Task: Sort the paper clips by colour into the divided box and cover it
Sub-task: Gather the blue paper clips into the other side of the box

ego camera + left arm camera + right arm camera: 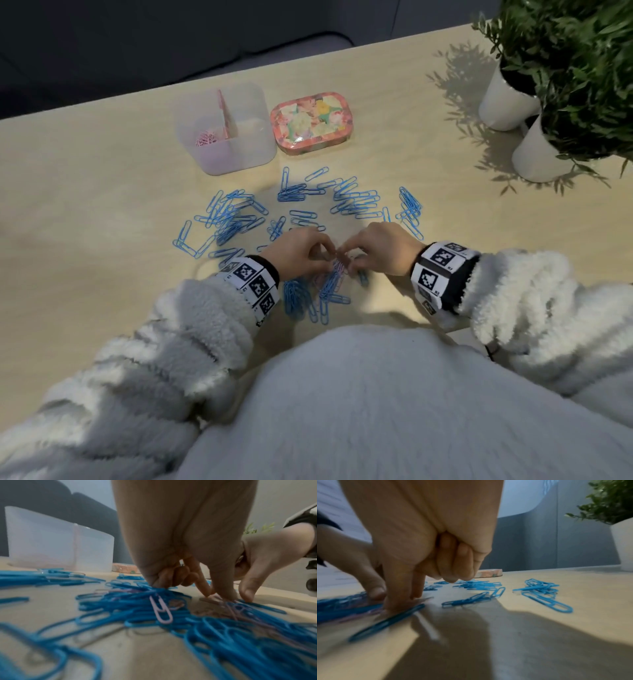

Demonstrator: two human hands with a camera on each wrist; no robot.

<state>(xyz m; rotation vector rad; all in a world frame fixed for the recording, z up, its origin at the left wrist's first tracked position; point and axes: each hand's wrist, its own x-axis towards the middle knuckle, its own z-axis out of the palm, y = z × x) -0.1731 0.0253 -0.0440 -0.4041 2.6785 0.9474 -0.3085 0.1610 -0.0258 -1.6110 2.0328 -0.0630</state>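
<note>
Blue paper clips (356, 200) lie scattered over the tan table (102, 192). Close to me is a small mixed pile (329, 286) of blue and pink clips. My left hand (329, 260) and right hand (347, 260) meet over it, fingers curled. In the left wrist view my left hand (215, 595) pinches a pink clip (214, 599) between thumb and forefinger; a loose pink clip (161, 611) lies on the blue ones. My right hand (406, 601) pinches down onto blurred clips. The clear divided box (239, 156) holds pink clips (205, 138) in its left compartment. The floral lid (310, 121) lies beside it.
Two white pots (503, 99) with green plants stand at the table's back right. Bare table lies to the left of the clips and between the clips and the pots. My fleece sleeves (191, 329) cover the near edge.
</note>
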